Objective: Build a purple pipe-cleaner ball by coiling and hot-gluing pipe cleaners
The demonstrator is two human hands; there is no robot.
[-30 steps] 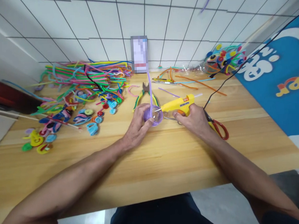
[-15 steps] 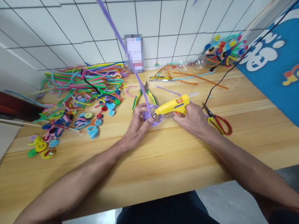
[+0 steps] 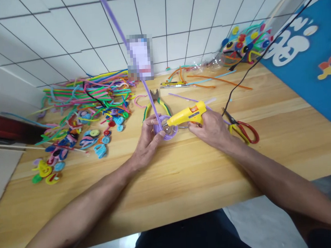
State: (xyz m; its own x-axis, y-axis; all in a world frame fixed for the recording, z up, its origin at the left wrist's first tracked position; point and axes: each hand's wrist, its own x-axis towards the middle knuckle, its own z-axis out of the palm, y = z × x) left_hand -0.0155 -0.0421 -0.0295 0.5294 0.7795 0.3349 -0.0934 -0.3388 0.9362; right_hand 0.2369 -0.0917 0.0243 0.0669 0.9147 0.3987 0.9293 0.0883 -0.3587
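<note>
My left hand (image 3: 146,139) pinches a coil of purple pipe cleaner (image 3: 163,125) wound round a small clear object on the wooden table (image 3: 184,174). The pipe cleaner's loose end rises up and to the left, out of the top of the view. My right hand (image 3: 212,128) grips a yellow glue gun (image 3: 185,114), its nozzle touching the right side of the coil.
Green-handled pliers (image 3: 156,102) lie just behind the coil. Red-handled scissors (image 3: 244,128) lie right of my right hand, beside the gun's black cord (image 3: 245,74). A heap of coloured pipe cleaners (image 3: 93,94) and small coiled shapes (image 3: 73,139) fills the left. A decorated fish figure (image 3: 244,43) stands at back right.
The view has tilted and shifted slightly. Both hands keep their hold; the purple strand's loose end has swung from straight back to up and left.
</note>
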